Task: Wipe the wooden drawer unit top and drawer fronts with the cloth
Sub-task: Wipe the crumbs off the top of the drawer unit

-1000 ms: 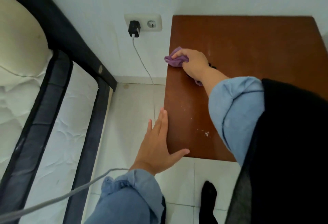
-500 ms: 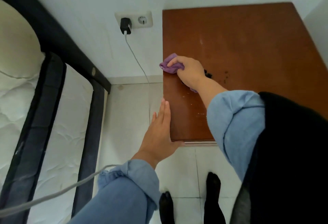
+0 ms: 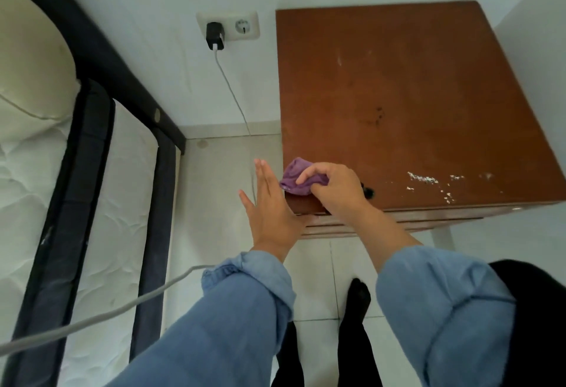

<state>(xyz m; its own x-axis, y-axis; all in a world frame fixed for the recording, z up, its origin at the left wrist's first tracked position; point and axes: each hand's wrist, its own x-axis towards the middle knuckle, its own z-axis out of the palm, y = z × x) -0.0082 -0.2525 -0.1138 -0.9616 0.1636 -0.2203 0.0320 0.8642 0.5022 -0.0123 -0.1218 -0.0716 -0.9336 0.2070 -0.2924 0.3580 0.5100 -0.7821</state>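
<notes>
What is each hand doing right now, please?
Left hand: open and flat, holding nothing, beside the drawer unit.
Right hand: closed on the purple cloth at the unit's front-left corner.

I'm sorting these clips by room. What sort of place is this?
Most likely a bedroom: a quilted mattress in a dark bed frame stands beside a wooden drawer unit, with a charger plugged into the wall socket.

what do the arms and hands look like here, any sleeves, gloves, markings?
Both arms wear light blue denim-like sleeves, bunched back into thick cuffs: left sleeve, right sleeve. The left hand and right hand are bare, with no gloves; no rings, watch or markings show. A black garment hangs beside the right sleeve.
</notes>
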